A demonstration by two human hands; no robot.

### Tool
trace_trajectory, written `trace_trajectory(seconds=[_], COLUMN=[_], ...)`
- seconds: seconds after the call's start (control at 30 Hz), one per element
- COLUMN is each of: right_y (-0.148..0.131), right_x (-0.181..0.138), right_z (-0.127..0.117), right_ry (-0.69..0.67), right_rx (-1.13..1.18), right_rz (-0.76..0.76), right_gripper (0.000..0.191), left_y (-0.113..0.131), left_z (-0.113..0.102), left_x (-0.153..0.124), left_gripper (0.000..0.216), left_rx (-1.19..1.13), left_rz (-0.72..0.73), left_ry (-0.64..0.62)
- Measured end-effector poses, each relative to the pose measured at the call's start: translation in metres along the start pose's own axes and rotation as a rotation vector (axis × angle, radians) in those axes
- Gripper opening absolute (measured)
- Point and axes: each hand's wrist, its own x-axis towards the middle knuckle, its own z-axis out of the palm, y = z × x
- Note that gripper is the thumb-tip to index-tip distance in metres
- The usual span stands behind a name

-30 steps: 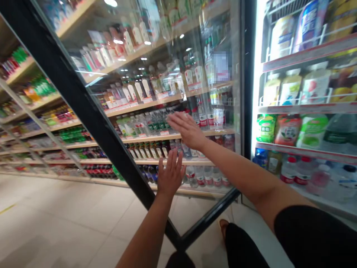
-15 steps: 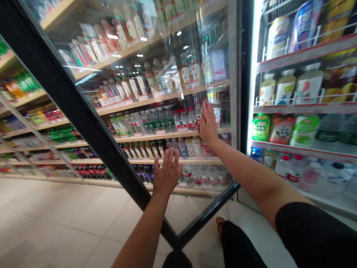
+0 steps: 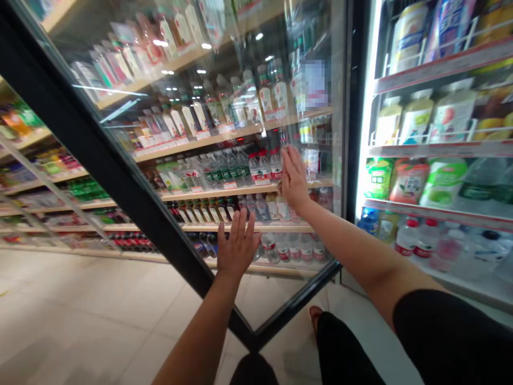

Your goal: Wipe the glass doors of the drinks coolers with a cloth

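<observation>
A glass cooler door (image 3: pixel 248 214) with a dark frame stands swung out in front of me. My left hand (image 3: pixel 236 246) is flat with fingers spread, at the lower part of the pane. Higher and further right, my right hand (image 3: pixel 293 179) also lies with fingers stretched out against the glass. Both palms face the pane and appear to touch it; neither hand holds anything. Through the glass, shelves of bottled drinks (image 3: pixel 260 167) show behind my fingers.
To the right is the lit drinks cooler (image 3: pixel 441 208), its shelves packed with bottles and pouches. Long drink shelves (image 3: pixel 80 206) run along the left beyond the door. Pale floor tiles (image 3: pixel 80 305) lie below; my foot (image 3: pixel 316 311) is near the door's lower frame.
The view has shifted slightly. My right hand sits a little further left in the picture. Both hands stay flat at the glass, and the door looks almost unmoved.
</observation>
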Motion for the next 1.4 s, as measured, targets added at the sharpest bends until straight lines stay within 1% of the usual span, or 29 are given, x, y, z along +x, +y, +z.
trace_trajectory(seconds=[0.07, 0.13, 0.2, 0.23, 0.3, 0.37, 0.4, 0.43, 0.47, 0.5, 0.53, 0.6, 0.63, 0.67, 0.7, 0.73, 0.8, 0.83, 0.9, 0.93, 0.97, 1.0, 1.03, 1.1, 1.17, 1.2, 1.23, 1.3, 1.4], right_y=[0.018, 0.041, 0.071, 0.086, 0.114, 0.128, 0.129, 0.124, 0.114, 0.101, 0.085, 0.051, 0.035, 0.021, 0.01, 0.002, -0.007, -0.008, -0.004, 0.001, 0.008, 0.016, 0.025, 0.045, 0.069, 0.083, 0.097, 0.129, 0.171], right_x=[-0.027, -0.055, -0.063, -0.056, -0.026, 0.009, 0.021, 0.026, 0.023, 0.011, -0.007, -0.053, -0.074, -0.09, -0.097, -0.095, -0.066, -0.043, 0.001, 0.016, 0.024, 0.022, 0.011, -0.029, -0.071, -0.085, -0.091, -0.078, -0.024], right_z=[0.003, 0.002, -0.003, -0.007, -0.016, -0.023, -0.025, -0.025, -0.024, -0.023, -0.02, -0.016, -0.014, -0.013, -0.012, -0.012, -0.013, -0.013, -0.013, -0.012, -0.011, -0.009, -0.008, -0.005, -0.005, -0.006, -0.008, -0.016, -0.031], right_ry=[0.089, 0.137, 0.175, 0.196, 0.222, 0.217, 0.21, 0.196, 0.17, 0.13, 0.075, -0.09, -0.174, -0.252, -0.315, -0.365, -0.399, -0.382, -0.276, -0.204, -0.13, -0.059, 0.006, 0.105, 0.151, 0.166, 0.185, 0.209, 0.201], right_rx=[0.023, 0.034, 0.026, 0.017, -0.007, -0.028, -0.035, -0.041, -0.045, -0.051, -0.058, -0.066, -0.063, -0.062, -0.064, -0.063, -0.063, -0.061, -0.063, -0.059, -0.051, -0.039, -0.024, 0.003, 0.025, 0.025, 0.014, -0.044, -0.086], right_rz=[0.178, 0.361, 0.514, 0.569, 0.622, 0.607, 0.587, 0.55, 0.492, 0.41, 0.312, 0.069, -0.02, -0.095, -0.164, -0.227, -0.31, -0.319, -0.233, -0.171, -0.105, -0.036, 0.036, 0.206, 0.387, 0.434, 0.463, 0.474, 0.414], right_gripper=[0.061, 0.061, 0.062, 0.063, 0.063, 0.063, 0.062, 0.062, 0.062, 0.062, 0.062, 0.063, 0.062, 0.061, 0.06, 0.06, 0.06, 0.061, 0.063, 0.063, 0.063, 0.062, 0.061, 0.06, 0.059, 0.058, 0.057, 0.057, 0.063], left_y=[-0.001, -0.001, -0.001, -0.001, 0.0, 0.0, 0.0, 0.0, 0.0, 0.0, 0.0, 0.0, 0.0, 0.0, 0.0, 0.0, 0.0, 0.0, 0.0, 0.0, 0.0, 0.0, 0.0, 0.001, 0.001, 0.001, 0.001, 0.002, 0.002], left_z=[0.001, 0.002, 0.003, 0.003, 0.003, 0.003, 0.003, 0.003, 0.003, 0.003, 0.003, 0.002, 0.002, 0.002, 0.002, 0.002, 0.002, 0.002, 0.002, 0.002, 0.002, 0.002, 0.001, 0.001, 0.001, 0.001, 0.001, 0.001, 0.001], left_x=[0.0, -0.001, -0.001, -0.002, -0.002, -0.003, -0.003, -0.003, -0.003, -0.003, -0.002, -0.002, -0.002, -0.001, -0.001, -0.001, 0.0, 0.0, 0.0, 0.0, 0.0, 0.0, 0.0, 0.0, 0.0, -0.001, -0.001, -0.001, -0.001], left_gripper=[0.081, 0.082, 0.082, 0.081, 0.081, 0.08, 0.081, 0.081, 0.082, 0.082, 0.081, 0.081, 0.08, 0.08, 0.081, 0.081, 0.082, 0.082, 0.082, 0.082, 0.082, 0.081, 0.08, 0.079, 0.079, 0.08, 0.08, 0.08, 0.08], left_rx=[0.008, -0.005, -0.014, -0.016, -0.029, -0.057, -0.071, -0.079, -0.082, -0.079, -0.07, -0.038, -0.022, -0.012, -0.011, -0.018, -0.039, -0.042, -0.025, -0.011, 0.001, 0.007, 0.004, -0.02, -0.046, -0.052, -0.052, -0.042, -0.034], left_rz=[0.0, -0.007, -0.013, -0.015, -0.018, -0.023, -0.026, -0.028, -0.03, -0.03, -0.029, -0.018, -0.012, -0.006, -0.003, -0.005, -0.014, -0.016, -0.01, -0.004, 0.001, 0.003, 0.002, -0.007, -0.016, -0.018, -0.018, -0.016, -0.02], left_ry=[0.001, -0.016, -0.024, -0.024, -0.024, -0.033, -0.039, -0.041, -0.04, -0.036, -0.03, -0.014, -0.008, -0.005, -0.007, -0.013, -0.023, -0.021, -0.003, 0.011, 0.02, 0.023, 0.019, 0.001, -0.015, -0.016, -0.014, -0.006, -0.013])
